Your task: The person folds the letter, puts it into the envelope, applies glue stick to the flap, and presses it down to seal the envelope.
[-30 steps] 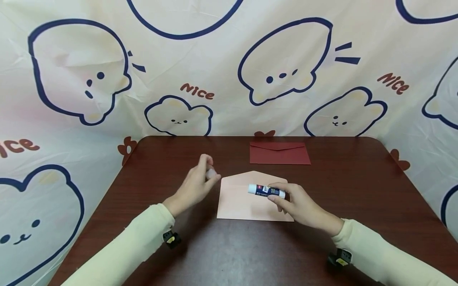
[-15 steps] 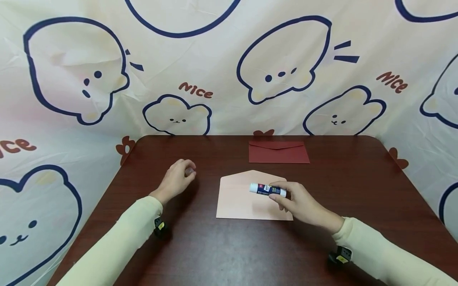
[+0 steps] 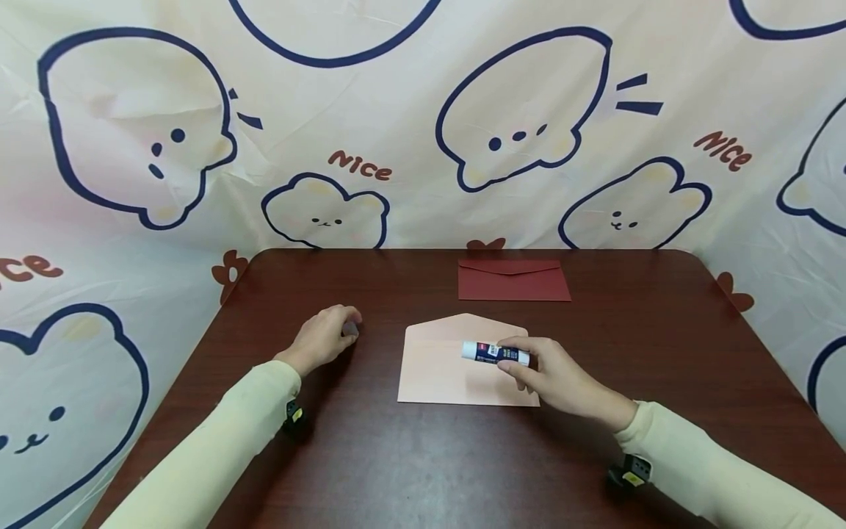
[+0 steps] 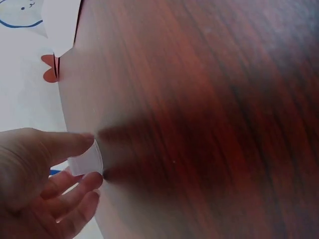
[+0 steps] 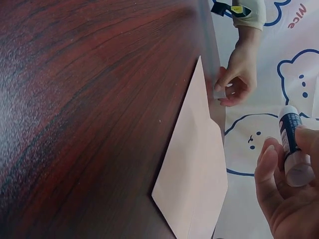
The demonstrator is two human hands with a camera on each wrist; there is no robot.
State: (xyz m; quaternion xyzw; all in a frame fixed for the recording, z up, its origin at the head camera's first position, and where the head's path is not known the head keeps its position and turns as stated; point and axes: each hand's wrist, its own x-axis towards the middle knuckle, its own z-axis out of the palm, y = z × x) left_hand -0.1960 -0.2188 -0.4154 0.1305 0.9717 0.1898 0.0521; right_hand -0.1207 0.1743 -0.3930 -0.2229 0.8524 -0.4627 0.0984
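A translucent cap (image 4: 86,160) is pinched between the thumb and fingers of my left hand (image 3: 322,336), low at the table's left side. In the left wrist view the cap's rim is right at the tabletop. My right hand (image 3: 554,373) holds a dark blue and white glue stick (image 3: 494,353) by its right end, its white tip pointing left. Under the glue stick lies a pale pink envelope (image 3: 432,367) with its pointed flap opened out away from me. The right wrist view shows the glue stick (image 5: 290,134) between thumb and fingers, above the envelope (image 5: 192,149).
A closed dark red envelope (image 3: 514,281) lies near the back edge of the brown wooden table (image 3: 410,470). A white cloth (image 3: 423,110) with navy cartoon outlines hangs behind the table and along both sides.
My left hand has moved left with the cap, away from the pink envelope, and lowered to the tabletop. The right hand and glue stick have stayed nearly still.
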